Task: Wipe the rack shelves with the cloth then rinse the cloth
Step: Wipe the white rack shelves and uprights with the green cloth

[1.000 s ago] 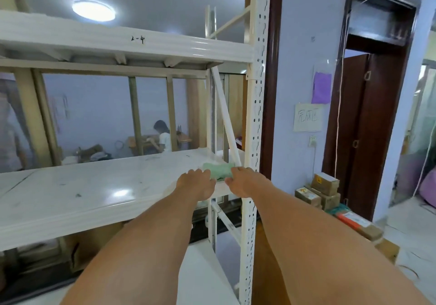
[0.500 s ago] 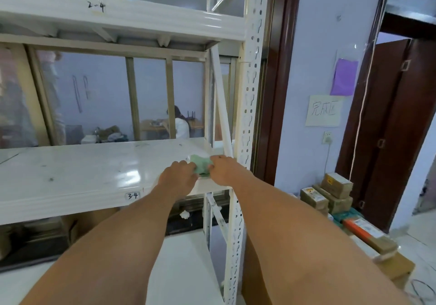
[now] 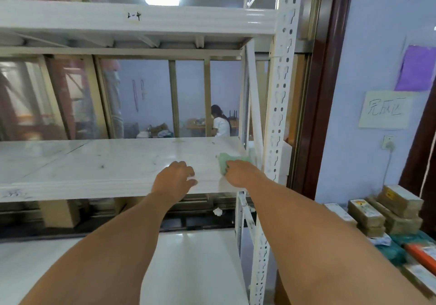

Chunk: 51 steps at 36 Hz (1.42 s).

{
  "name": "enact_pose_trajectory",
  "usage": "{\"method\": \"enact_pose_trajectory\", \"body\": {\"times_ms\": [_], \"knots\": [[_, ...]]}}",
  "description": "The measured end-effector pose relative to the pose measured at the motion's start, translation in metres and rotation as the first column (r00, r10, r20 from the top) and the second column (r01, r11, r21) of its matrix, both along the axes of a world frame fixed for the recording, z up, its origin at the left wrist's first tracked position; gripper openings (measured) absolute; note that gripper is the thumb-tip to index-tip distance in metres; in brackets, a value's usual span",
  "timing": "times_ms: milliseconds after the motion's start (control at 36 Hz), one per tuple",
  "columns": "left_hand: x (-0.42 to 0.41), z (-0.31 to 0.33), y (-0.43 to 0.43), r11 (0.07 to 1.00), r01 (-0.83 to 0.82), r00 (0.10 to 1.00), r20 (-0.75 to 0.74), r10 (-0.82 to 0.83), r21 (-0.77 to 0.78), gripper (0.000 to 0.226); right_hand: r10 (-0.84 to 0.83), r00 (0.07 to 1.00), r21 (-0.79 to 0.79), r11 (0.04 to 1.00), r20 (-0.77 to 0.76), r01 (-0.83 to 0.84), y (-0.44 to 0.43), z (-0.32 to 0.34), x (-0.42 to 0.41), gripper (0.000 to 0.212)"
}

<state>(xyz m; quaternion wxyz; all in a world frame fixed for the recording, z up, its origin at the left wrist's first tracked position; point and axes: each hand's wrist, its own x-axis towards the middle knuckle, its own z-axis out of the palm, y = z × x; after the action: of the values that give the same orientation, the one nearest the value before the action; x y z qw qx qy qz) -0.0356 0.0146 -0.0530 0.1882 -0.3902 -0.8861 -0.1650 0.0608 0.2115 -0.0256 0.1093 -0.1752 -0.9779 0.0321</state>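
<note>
A white metal rack stands in front of me, and its middle shelf [image 3: 99, 163] is smudged with grey marks. A light green cloth [image 3: 232, 162] lies bunched at that shelf's right end, close to the perforated upright [image 3: 282, 92]. My right hand [image 3: 239, 172] grips the cloth from the near side, and its fingers are hidden under the cloth. My left hand [image 3: 174, 178] rests on the shelf's front edge, left of the cloth, with fingers loosely curled and nothing in it.
An upper shelf [image 3: 141, 25] marked "2-4" hangs overhead, and a lower shelf [image 3: 200, 257] sits below my arms. Several cardboard boxes [image 3: 389, 210] are stacked on the floor at right, beside a dark wooden door frame [image 3: 323, 92]. A person sits behind the glass partition.
My left hand has let go of the cloth and slid left along the shelf edge. My right hand alone keeps the cloth at the shelf's right end.
</note>
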Motion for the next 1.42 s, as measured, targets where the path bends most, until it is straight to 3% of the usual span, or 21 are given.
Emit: {"method": "enact_pose_trajectory", "body": {"times_ms": [83,250,389,667,1056,1417], "knots": [[0.002,-0.003,-0.015,0.999,-0.045,0.998,-0.048,0.046,0.015,0.026,-0.009,1.000,-0.023,1.000,-0.001,0.009,-0.001,-0.001,-0.006,0.038],[0.007,-0.006,-0.042,0.972,-0.231,0.956,-0.192,0.221,-0.034,0.022,-0.042,0.998,-0.205,0.977,0.048,0.051,-0.001,-0.004,-0.016,0.058],[0.002,-0.011,-0.065,0.944,-0.330,0.930,-0.175,0.322,-0.016,0.016,-0.059,0.991,-0.206,0.975,0.123,0.084,0.006,-0.008,-0.024,0.066],[-0.024,-0.015,-0.115,0.926,-0.366,0.907,-0.186,0.378,0.097,0.015,-0.132,0.977,-0.212,0.963,0.166,0.166,-0.025,-0.008,-0.039,0.062],[-0.082,-0.024,-0.237,0.912,-0.392,0.905,-0.128,0.406,0.123,0.022,-0.067,0.986,-0.168,0.981,0.150,0.093,-0.175,-0.009,-0.099,0.062],[-0.125,-0.028,-0.332,0.939,-0.314,0.942,-0.073,0.326,0.142,0.032,-0.039,0.995,-0.170,0.984,0.090,0.054,-0.296,-0.018,-0.169,0.063]]}}
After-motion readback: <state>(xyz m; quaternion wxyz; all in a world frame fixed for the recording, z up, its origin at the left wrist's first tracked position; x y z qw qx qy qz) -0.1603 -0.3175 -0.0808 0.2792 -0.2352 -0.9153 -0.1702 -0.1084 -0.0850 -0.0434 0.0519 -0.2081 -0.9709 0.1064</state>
